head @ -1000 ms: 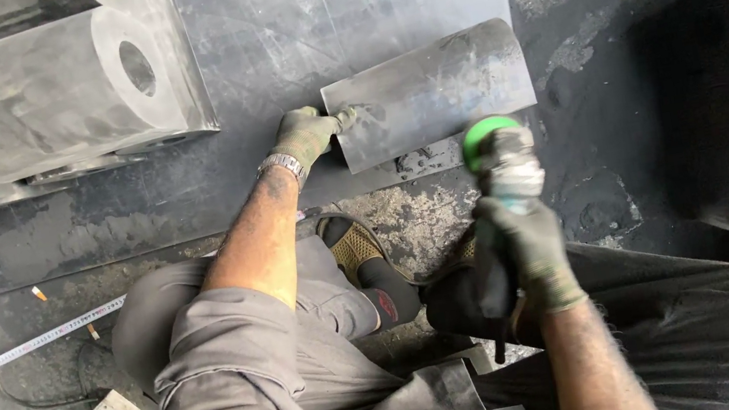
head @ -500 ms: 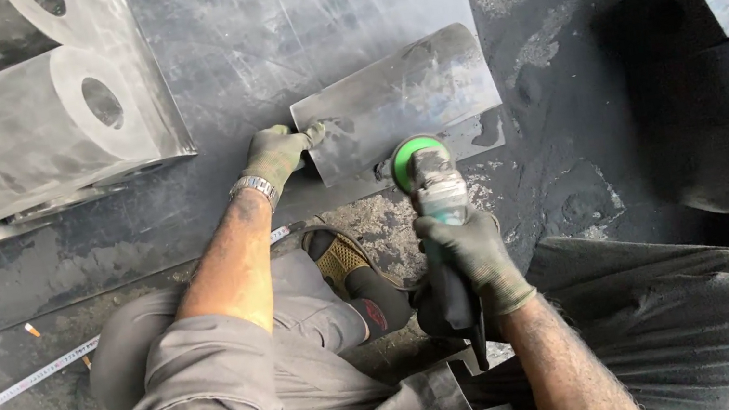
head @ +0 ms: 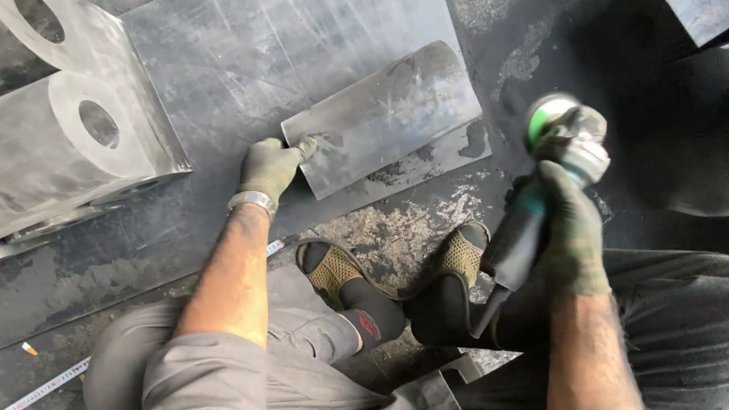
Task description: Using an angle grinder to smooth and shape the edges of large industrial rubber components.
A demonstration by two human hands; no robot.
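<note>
R hand [head: 572, 235] swung angle grinder [head: 548, 181] right, off steel plate [head: 384, 114], disc lifted
</note>
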